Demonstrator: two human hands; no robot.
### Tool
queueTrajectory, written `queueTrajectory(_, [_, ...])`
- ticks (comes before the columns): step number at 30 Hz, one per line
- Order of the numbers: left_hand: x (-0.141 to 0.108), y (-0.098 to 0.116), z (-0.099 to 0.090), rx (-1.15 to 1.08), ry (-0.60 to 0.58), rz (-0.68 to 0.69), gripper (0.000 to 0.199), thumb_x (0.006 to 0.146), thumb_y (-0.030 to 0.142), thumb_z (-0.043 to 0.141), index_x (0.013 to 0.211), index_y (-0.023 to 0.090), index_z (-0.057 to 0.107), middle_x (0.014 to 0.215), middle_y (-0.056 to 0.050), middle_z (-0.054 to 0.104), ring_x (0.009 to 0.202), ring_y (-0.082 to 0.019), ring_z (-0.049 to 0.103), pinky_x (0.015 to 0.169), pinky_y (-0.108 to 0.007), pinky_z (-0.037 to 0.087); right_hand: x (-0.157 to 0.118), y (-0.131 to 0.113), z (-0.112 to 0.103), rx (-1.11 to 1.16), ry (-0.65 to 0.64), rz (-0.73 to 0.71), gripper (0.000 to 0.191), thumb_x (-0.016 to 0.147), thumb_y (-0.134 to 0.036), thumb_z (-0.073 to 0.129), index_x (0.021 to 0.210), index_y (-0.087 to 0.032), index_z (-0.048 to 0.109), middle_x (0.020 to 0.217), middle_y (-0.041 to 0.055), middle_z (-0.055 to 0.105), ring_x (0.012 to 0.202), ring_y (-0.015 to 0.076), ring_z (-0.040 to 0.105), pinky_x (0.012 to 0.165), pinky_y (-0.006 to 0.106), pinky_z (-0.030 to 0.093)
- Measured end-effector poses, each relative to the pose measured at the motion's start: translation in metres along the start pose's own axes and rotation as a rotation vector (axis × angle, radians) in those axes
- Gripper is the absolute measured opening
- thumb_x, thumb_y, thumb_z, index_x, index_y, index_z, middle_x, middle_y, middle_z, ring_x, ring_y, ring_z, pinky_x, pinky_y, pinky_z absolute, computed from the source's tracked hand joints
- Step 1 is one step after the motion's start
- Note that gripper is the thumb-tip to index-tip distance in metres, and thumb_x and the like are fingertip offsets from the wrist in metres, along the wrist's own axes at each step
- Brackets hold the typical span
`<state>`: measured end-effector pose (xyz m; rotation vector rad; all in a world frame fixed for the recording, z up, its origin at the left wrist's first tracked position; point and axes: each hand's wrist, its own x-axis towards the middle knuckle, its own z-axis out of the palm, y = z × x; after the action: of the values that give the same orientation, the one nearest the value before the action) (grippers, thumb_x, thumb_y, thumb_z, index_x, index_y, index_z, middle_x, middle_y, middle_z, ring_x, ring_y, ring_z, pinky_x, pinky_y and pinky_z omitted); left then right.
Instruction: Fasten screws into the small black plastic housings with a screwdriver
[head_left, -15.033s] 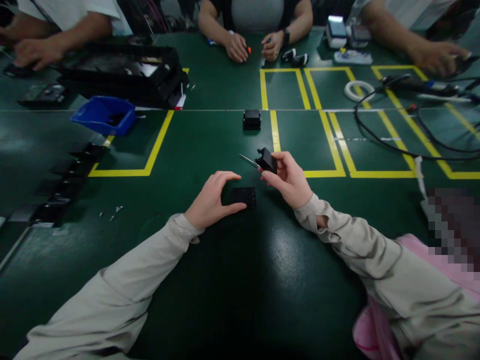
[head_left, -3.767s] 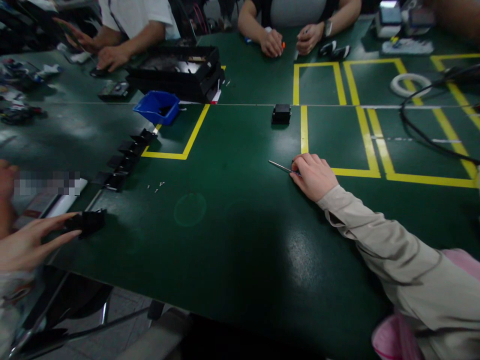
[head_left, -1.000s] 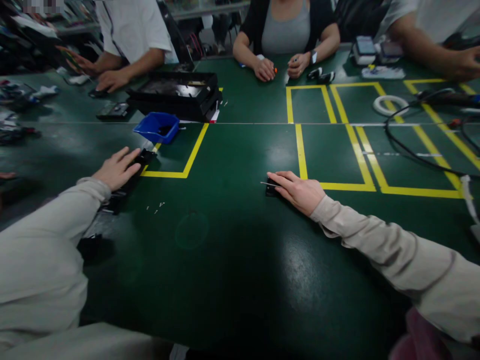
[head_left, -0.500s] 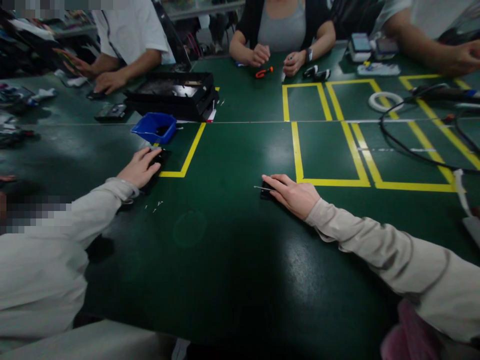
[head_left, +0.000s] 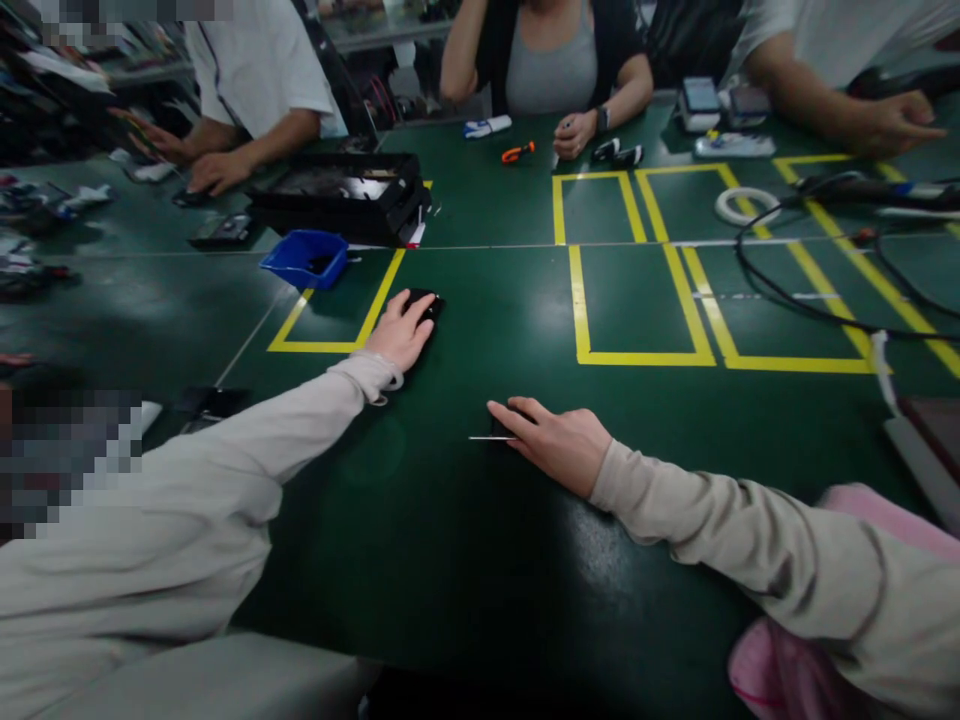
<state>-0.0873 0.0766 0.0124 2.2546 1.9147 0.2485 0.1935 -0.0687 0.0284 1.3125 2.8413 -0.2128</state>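
A small black piece (head_left: 438, 306) sits slightly left of and above the middle of the frame, mostly covered by the fingers of the left hand (head_left: 401, 335); its right end shows past the fingertips, and its full shape is hidden. A second dark piece (head_left: 500, 426) lies just right of and below the middle, under the right hand (head_left: 562, 440), with only a little of it visible. Beside it, a thin, straight, silvery rod (head_left: 484, 438) points toward the left of the frame, nearly level, its other end hidden by the right hand.
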Motion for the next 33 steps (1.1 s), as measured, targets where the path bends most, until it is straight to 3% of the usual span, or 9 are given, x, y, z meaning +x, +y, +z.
queueTrajectory(8, [-0.004,0.119,0.023,-0.098,-0.074,-0.042,0.053,0.1,0.035,0.041,0.152,0.031,0.035,0.162,-0.013,0.018,0.144,-0.04,0.035,0.115,-0.055,0.038,-0.022,-0.022,-0.002,0.022,-0.01,-0.101,0.052,0.104,-0.04,0.033,0.153,-0.026,0.039,0.145,0.0101,0.056,0.085,0.0204,0.075,0.052,0.03,0.054])
queueTrajectory(11, [-0.006,0.155,0.027,-0.172,-0.101,-0.07,0.054,0.099,0.032,0.043,0.152,0.03,0.035,0.164,-0.013,0.015,0.146,-0.04,0.031,0.117,-0.055,0.035,-0.026,-0.026,-0.008,0.03,-0.046,-0.106,0.052,0.104,-0.04,0.033,0.154,-0.024,0.038,0.146,0.0119,0.056,0.087,0.0206,0.075,0.053,0.03,0.054])
queueTrajectory(14, [-0.006,0.177,0.031,-0.24,-0.1,-0.12,0.054,0.099,0.031,0.043,0.152,0.025,0.037,0.165,-0.013,0.014,0.151,-0.04,0.02,0.122,-0.053,0.026,-0.027,-0.027,-0.009,0.035,-0.056,-0.103,0.052,0.104,-0.039,0.033,0.154,-0.024,0.038,0.146,0.0127,0.055,0.09,0.0206,0.074,0.054,0.029,0.053])
queueTrajectory(18, [0.003,0.174,0.027,-0.292,-0.117,-0.162,0.056,0.098,0.036,0.044,0.153,0.028,0.034,0.167,-0.01,0.011,0.153,-0.04,0.011,0.123,-0.056,0.021,-0.026,-0.023,-0.003,0.044,-0.024,-0.117,0.053,0.104,-0.042,0.032,0.154,-0.026,0.037,0.147,0.0111,0.055,0.09,0.02,0.074,0.054,0.028,0.053])
queueTrajectory(22, [0.031,0.14,0.021,-0.256,-0.112,-0.021,0.055,0.098,0.039,0.045,0.151,0.026,0.039,0.165,-0.009,0.02,0.154,-0.035,0.012,0.125,-0.052,0.014,-0.026,-0.02,0.001,0.047,-0.006,-0.139,0.054,0.104,-0.046,0.028,0.154,-0.027,0.037,0.148,0.0084,0.055,0.086,0.0188,0.074,0.054,0.03,0.053])
queueTrajectory(25, [0.053,0.118,0.027,-0.299,-0.1,0.186,0.053,0.097,0.036,0.042,0.148,0.025,0.042,0.159,-0.009,0.033,0.152,-0.028,0.022,0.125,-0.048,0.017,-0.025,-0.018,0.0,0.05,-0.008,-0.151,0.054,0.105,-0.047,0.025,0.153,-0.028,0.038,0.147,0.0072,0.055,0.088,0.0177,0.073,0.055,0.028,0.052])
queueTrajectory(27, [0.06,0.111,0.034,-0.337,-0.106,0.303,0.05,0.097,0.034,0.04,0.145,0.022,0.046,0.149,-0.01,0.046,0.145,-0.024,0.035,0.123,-0.044,0.025,-0.024,-0.016,-0.001,0.052,-0.009,-0.16,0.054,0.105,-0.047,0.024,0.153,-0.028,0.038,0.148,0.0078,0.054,0.09,0.017,0.073,0.056,0.027,0.051])
queueTrajectory(30, [0.057,0.112,0.04,-0.321,-0.086,0.324,0.046,0.097,0.035,0.041,0.139,0.019,0.052,0.132,-0.011,0.059,0.132,-0.024,0.049,0.116,-0.043,0.035,-0.021,-0.013,-0.001,0.048,-0.008,-0.162,0.053,0.105,-0.047,0.024,0.152,-0.028,0.04,0.147,0.0092,0.054,0.089,0.0162,0.073,0.057,0.026,0.051])
queueTrajectory(33, [0.045,0.117,0.04,-0.277,-0.076,0.29,0.043,0.097,0.036,0.041,0.135,0.02,0.055,0.125,-0.011,0.061,0.128,-0.025,0.051,0.114,-0.042,0.037,-0.019,-0.011,0.0,0.047,-0.003,-0.157,0.051,0.105,-0.045,0.029,0.152,-0.029,0.04,0.146,0.0098,0.055,0.087,0.0161,0.073,0.056,0.027,0.051])
